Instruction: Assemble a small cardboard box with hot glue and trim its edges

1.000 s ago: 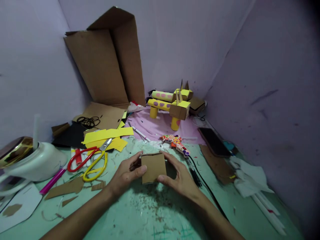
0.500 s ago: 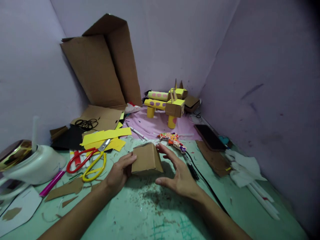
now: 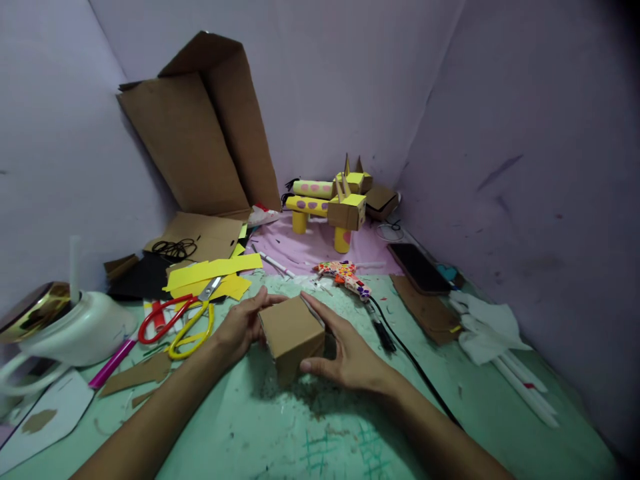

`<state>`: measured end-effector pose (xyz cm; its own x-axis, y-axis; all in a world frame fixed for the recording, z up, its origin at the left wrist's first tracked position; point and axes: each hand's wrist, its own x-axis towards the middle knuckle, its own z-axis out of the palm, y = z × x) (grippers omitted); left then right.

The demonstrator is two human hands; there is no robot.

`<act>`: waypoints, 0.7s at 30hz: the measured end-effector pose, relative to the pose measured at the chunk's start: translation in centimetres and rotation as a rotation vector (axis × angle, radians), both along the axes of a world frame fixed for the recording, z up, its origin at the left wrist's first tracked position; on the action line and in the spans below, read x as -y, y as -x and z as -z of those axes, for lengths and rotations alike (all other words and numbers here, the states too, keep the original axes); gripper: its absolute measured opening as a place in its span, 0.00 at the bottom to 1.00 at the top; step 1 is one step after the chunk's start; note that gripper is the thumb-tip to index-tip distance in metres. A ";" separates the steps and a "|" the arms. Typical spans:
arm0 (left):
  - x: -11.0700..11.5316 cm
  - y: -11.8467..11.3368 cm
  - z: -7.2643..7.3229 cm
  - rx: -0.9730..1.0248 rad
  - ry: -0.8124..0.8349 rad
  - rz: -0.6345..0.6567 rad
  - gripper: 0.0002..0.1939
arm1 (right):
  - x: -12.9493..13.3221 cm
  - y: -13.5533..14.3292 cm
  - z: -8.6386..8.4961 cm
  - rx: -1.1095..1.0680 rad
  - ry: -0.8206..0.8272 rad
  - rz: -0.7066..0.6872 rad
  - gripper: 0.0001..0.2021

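Note:
A small brown cardboard box (image 3: 294,327) is held between my hands just above the green tabletop, one corner tilted towards me. My right hand (image 3: 345,350) grips its right side, thumb on the near face and fingers along the far edge. Against the left and back side rests my left hand (image 3: 245,327), with some of its fingers hidden behind the box. Beyond the box lies a colourful patterned glue gun (image 3: 345,275) with a black cord. Scissors (image 3: 190,320) with one red and one yellow handle lie left of my left hand.
Two yellow cardboard animal figures (image 3: 345,212) stand on a pink cloth (image 3: 273,237). Yellow paper strips (image 3: 215,270) and a white mug (image 3: 83,333) sit at left. A phone (image 3: 419,267), white glue sticks (image 3: 527,397) and tissue lie right. Folded cardboard (image 3: 190,140) leans on the wall.
The box has turned and tipped, showing a different face and a near corner. My right hand has closed in on its right side, where before it was apart with fingers spread.

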<state>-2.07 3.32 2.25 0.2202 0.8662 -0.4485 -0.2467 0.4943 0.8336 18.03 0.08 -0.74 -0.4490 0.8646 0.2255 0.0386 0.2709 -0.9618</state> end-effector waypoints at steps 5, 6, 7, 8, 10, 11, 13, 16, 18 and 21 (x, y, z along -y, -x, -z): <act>-0.3 0.6 0.5 -0.001 -0.116 0.003 0.17 | -0.3 -0.1 -0.3 0.097 0.032 0.135 0.49; -0.2 0.8 0.5 -0.001 -0.144 0.012 0.18 | -0.4 -0.2 -0.3 0.122 0.034 0.178 0.48; -0.2 0.9 0.6 -0.002 -0.174 0.023 0.19 | -0.4 -0.2 -0.3 0.139 0.043 0.214 0.47; -0.1 1.1 0.6 -0.001 -0.202 0.032 0.20 | -0.5 -0.3 -0.2 0.150 0.056 0.241 0.46; 0.2 1.3 0.5 -0.017 -0.299 0.076 0.26 | -0.7 -0.3 0.0 0.157 0.080 0.279 0.44; 0.4 1.4 0.5 -0.053 -0.370 0.112 0.32 | -0.7 -0.2 0.2 0.156 0.082 0.287 0.43; 0.8 1.4 0.5 -0.199 -0.526 0.190 0.42 | -0.8 -0.2 0.5 0.162 0.071 0.284 0.43; 1.6 0.8 0.5 -0.494 -0.669 0.247 0.48 | -0.6 -0.1 0.8 0.193 0.043 0.257 0.43; 1.9 0.4 0.5 -0.605 -0.690 0.254 0.47 | -0.4 -0.2 0.9 0.220 -0.018 0.265 0.43; 2.1 0.1 0.4 -0.659 -0.695 0.256 0.45 | 0.0 -0.4 0.7 0.239 -0.149 0.343 0.39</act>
